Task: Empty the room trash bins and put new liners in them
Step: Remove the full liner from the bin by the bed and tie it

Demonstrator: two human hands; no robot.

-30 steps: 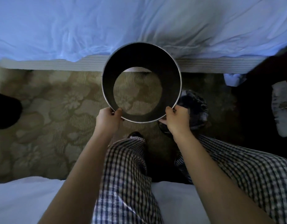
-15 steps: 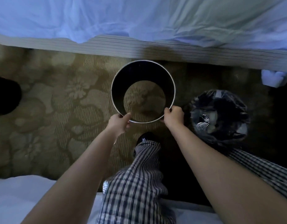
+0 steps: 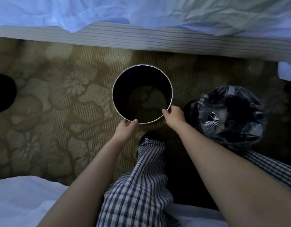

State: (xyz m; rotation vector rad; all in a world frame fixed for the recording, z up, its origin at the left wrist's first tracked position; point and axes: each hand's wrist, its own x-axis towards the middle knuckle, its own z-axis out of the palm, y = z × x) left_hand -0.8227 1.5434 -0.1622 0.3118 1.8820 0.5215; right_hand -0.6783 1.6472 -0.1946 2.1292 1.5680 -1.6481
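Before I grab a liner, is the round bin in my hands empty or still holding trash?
Empty: the bin shows only its bare dark inner wall and uncovered rim; no trash inside.

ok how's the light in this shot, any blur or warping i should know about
Head view: dim overall, with a blue cast on the bed sheet; the bin interior and the black trash bag sink into shadow; wide-angle warp bows the mattress edge; the left hand and right hand on the rim look sharp, no motion blur.
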